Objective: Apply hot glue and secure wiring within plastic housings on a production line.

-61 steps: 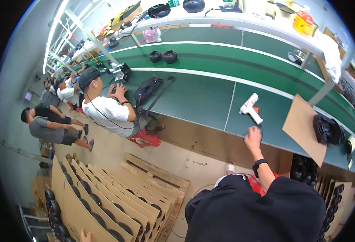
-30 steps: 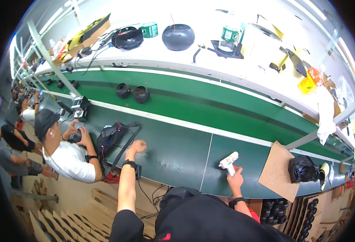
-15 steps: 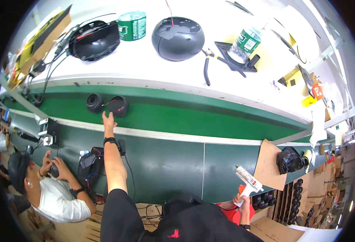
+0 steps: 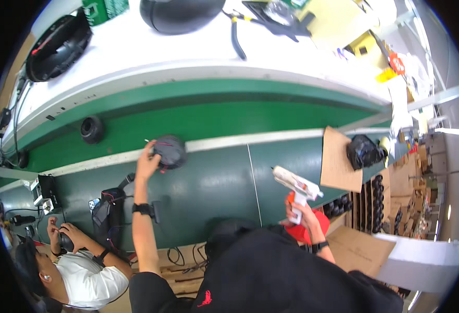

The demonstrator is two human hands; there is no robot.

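Observation:
My left hand (image 4: 147,163) is closed on the edge of a round black housing (image 4: 172,153) with a thin red wire across it. It holds the housing over the white divider and the near dark green worktop. In my right hand (image 4: 305,215) is a white hot glue gun (image 4: 295,183) with an orange trigger, gripped by its handle. The gun's nozzle points up and to the left. A second round black part (image 4: 91,129), hollow in the middle, lies on the green strip to the left of the held housing.
On the white shelf are a large black rounded shell (image 4: 180,15), yellow-marked pliers (image 4: 235,39) and an open black shell (image 4: 60,47). A cardboard sheet (image 4: 339,161) and a black plastic bag (image 4: 364,152) lie at right. A co-worker (image 4: 88,276) sits at left beside a black bag (image 4: 108,216).
My left hand has taken hold of the round black housing and carried it off the green strip, rightward and nearer. My right hand still holds the glue gun. The whole view has shifted.

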